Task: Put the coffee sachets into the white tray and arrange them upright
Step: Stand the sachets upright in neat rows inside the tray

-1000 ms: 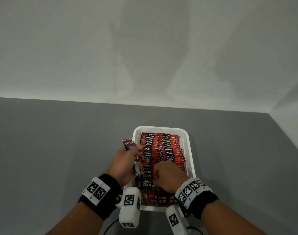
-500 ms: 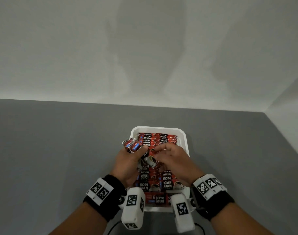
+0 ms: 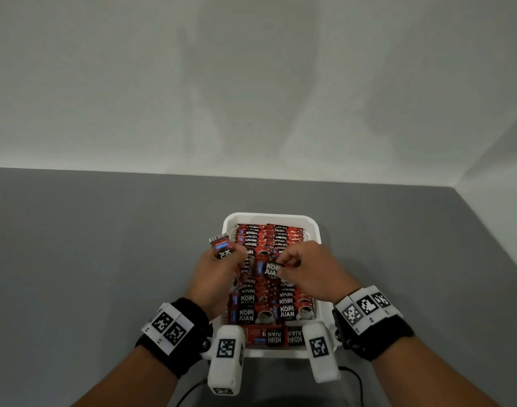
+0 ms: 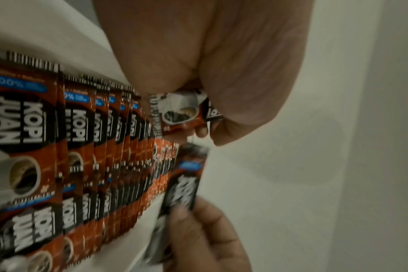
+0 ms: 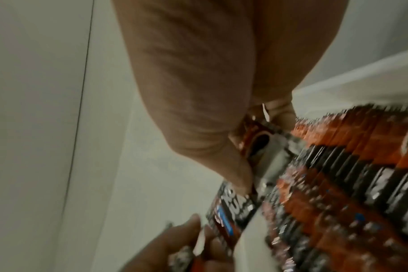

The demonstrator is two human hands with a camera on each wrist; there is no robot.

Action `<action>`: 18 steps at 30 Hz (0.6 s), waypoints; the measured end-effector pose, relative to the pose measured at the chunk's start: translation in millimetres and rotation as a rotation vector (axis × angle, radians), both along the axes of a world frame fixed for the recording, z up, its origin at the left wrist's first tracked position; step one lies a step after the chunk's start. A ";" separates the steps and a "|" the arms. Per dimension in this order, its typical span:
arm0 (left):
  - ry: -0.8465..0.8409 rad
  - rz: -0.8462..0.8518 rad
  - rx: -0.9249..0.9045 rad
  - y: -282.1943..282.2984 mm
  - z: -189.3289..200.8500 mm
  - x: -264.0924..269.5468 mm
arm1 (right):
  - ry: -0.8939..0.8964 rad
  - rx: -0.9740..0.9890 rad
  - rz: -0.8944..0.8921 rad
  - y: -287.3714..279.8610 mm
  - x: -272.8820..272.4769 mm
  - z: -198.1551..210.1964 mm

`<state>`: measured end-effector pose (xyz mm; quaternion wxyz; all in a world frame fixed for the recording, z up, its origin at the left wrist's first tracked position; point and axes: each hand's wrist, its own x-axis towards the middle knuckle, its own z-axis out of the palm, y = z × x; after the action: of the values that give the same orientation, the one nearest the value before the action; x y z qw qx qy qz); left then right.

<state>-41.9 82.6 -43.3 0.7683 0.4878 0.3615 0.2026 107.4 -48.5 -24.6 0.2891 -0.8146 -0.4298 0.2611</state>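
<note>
The white tray (image 3: pixel 270 217) sits on the grey table and holds two rows of red-and-black coffee sachets (image 3: pixel 269 233) standing on edge. Several more sachets lean at the near end (image 3: pixel 247 314), and two lie flat against the front wall (image 3: pixel 269 337). My left hand (image 3: pixel 233 254) grips a small stack of sachets (image 3: pixel 220 248) over the tray's left rim; the stack also shows in the left wrist view (image 4: pixel 182 112). My right hand (image 3: pixel 283 265) pinches a single sachet (image 3: pixel 266 270) above the middle of the tray, and the wrist views show it too (image 4: pixel 186 182) (image 5: pixel 233 202).
The grey tabletop (image 3: pixel 104 259) stretches wide to the left and right of the tray. A pale wall (image 3: pixel 251 83) closes the far side and the right corner. A black cable (image 3: pixel 354 377) runs along the near edge below the tray.
My right hand has moved from the near part of the tray up to the middle beside the left hand and now pinches one sachet. The left hand still holds its stack.
</note>
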 end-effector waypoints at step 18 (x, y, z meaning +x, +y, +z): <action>0.232 -0.198 0.130 -1.1 -15.3 -5.7 | -0.425 -0.504 0.339 -5.8 -11.8 -42.1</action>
<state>-47.6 81.6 -58.6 0.7045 0.5898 0.3840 0.0914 95.6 -54.3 -66.8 -0.0633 -0.8135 -0.5312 0.2280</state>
